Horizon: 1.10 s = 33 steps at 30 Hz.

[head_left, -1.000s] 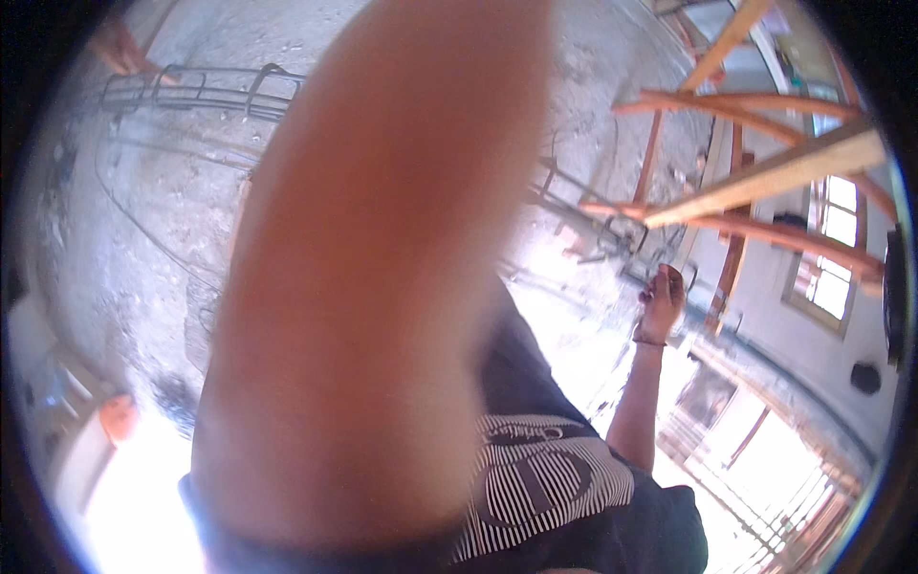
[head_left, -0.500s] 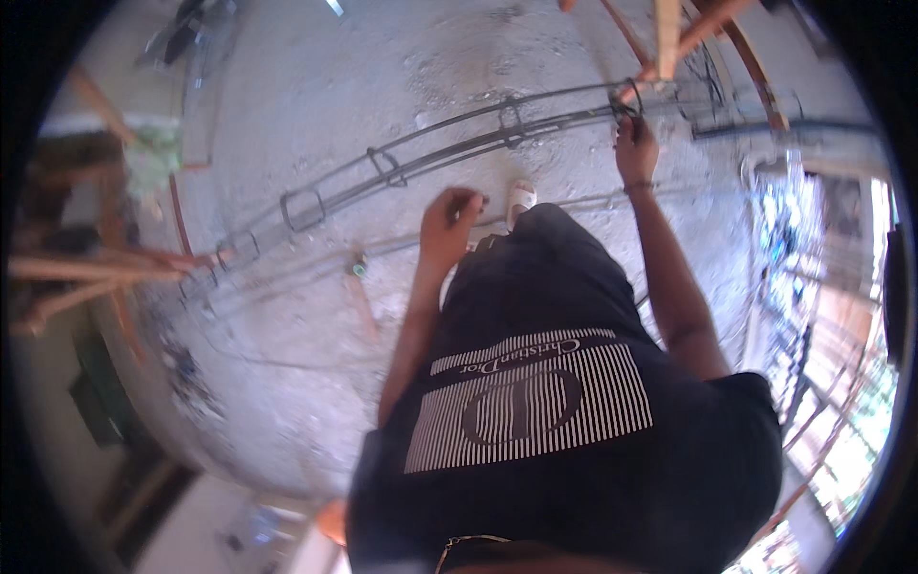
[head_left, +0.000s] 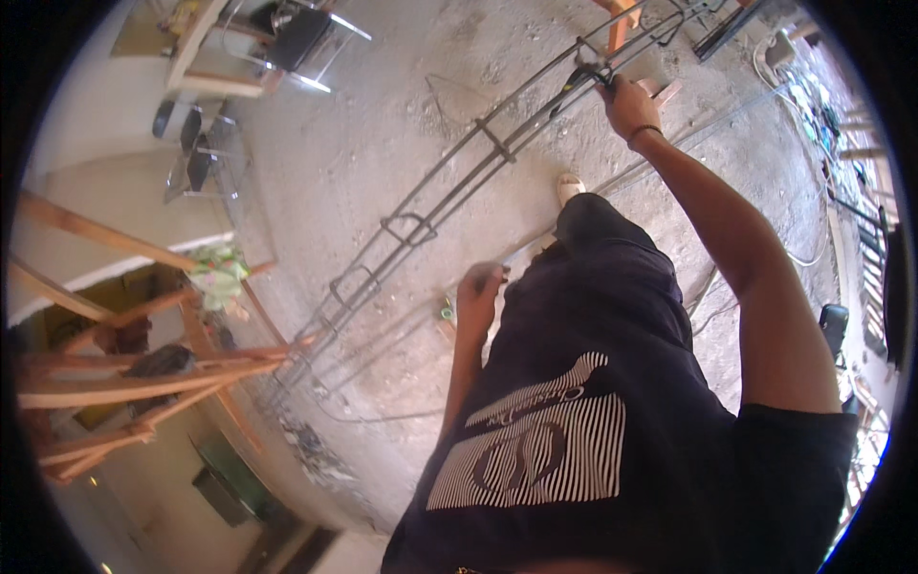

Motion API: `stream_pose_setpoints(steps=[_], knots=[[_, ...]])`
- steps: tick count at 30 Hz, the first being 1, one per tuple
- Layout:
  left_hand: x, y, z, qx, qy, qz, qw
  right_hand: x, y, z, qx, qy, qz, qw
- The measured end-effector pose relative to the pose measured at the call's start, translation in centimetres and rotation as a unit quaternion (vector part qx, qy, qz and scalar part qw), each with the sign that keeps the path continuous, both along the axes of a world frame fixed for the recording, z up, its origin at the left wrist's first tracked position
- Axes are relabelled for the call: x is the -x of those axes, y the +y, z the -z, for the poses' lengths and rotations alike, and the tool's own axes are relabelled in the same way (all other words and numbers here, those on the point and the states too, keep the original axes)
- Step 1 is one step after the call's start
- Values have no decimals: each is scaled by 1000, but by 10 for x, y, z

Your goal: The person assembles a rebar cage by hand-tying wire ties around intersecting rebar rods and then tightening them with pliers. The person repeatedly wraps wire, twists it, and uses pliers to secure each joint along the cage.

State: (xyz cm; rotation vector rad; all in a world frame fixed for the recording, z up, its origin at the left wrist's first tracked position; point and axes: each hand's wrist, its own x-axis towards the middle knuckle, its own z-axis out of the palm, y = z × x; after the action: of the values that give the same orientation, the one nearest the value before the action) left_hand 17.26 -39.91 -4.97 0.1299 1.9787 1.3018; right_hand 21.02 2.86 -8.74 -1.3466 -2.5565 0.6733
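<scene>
A long rebar cage [head_left: 449,201], thin steel bars tied with square stirrups, runs diagonally across in front of me. At its upper right part my right hand [head_left: 631,110] is closed, fingers against a dark tool with yellow trim [head_left: 572,84] that lies over the bars. The fingers hide part of this tool, and its exact kind does not show. My left hand [head_left: 477,292] hangs below the cage, apart from it, its fingers curled. Something small and dark shows at those fingertips; I cannot make it out.
Wooden trestles [head_left: 143,387] stand by the cage's lower left end, and an orange-brown wooden support [head_left: 620,29] is at its upper right. Black chairs [head_left: 301,43] are at the back left. A green roll [head_left: 446,308] lies on the rough floor, along with loose cables.
My view has turned, bringing the chairs and left trestles further in. The cage now slants more steeply. My right hand stays at the cage's right part; my left hand stays curled.
</scene>
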Motion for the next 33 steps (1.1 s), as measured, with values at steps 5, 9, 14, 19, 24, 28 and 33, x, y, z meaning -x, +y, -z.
stream_pose_setpoints(steps=[5,9,14,19,24,28,33], knots=[[6,21,-1,-92,24,11,995,-7,-25,-46,-18,283,20,959],[14,49,-1,-110,41,28,993,13,-9,-142,64,542,-33,837],[21,88,6,-162,7,-94,982,58,23,-259,584,536,-387,471],[25,126,-2,-103,33,-208,972,151,43,-282,711,227,-466,475],[19,176,-18,25,263,-301,916,256,32,-208,251,-144,-701,651],[21,207,-25,147,334,-335,869,311,7,-160,-132,-248,-865,416],[26,227,-29,192,343,-332,857,320,-32,-155,-299,-280,-876,253]])
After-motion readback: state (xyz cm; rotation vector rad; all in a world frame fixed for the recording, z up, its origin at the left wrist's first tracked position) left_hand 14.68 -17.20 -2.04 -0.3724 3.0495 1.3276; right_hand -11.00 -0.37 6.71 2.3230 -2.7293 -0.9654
